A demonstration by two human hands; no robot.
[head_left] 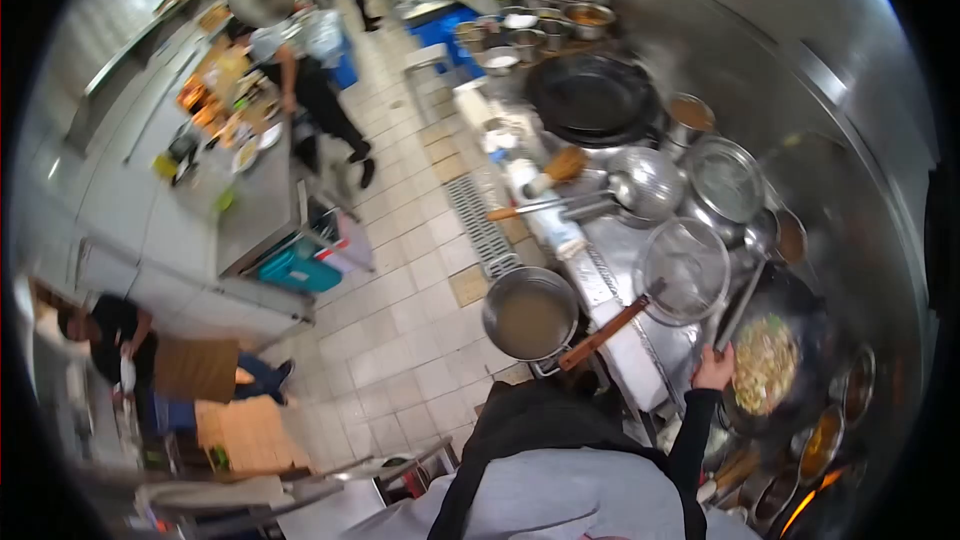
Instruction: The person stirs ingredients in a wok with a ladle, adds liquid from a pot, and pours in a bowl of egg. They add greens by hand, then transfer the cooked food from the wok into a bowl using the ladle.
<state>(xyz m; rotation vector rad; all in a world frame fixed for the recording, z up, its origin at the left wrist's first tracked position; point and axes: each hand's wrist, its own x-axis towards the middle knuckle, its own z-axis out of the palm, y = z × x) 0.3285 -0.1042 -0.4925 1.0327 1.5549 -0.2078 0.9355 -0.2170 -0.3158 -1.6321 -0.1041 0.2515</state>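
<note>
My right hand (pixel 713 368) is closed around the end of a long metal handle. The handle runs up to the round bowl of a ladle (pixel 762 233), which lies by a pot of brown liquid (pixel 790 237). Close to that hand, a dark wok (pixel 795 295) holds a heap of pale chopped food with green and reddish bits (pixel 765 365). My left hand does not show. Beside the wok, a round mesh strainer (pixel 685 270) with a wooden handle (pixel 605 333) lies across the counter edge.
A large pot of cloudy liquid (pixel 530 315) stands before me. Farther along are a perforated ladle (pixel 650 185), a brush (pixel 565 166), a black wok (pixel 590 95) and several sauce containers (pixel 585 15). Sauce pots (pixel 822 440) stand at right, near flames (pixel 805 505). Other people (pixel 310 90) stand at left.
</note>
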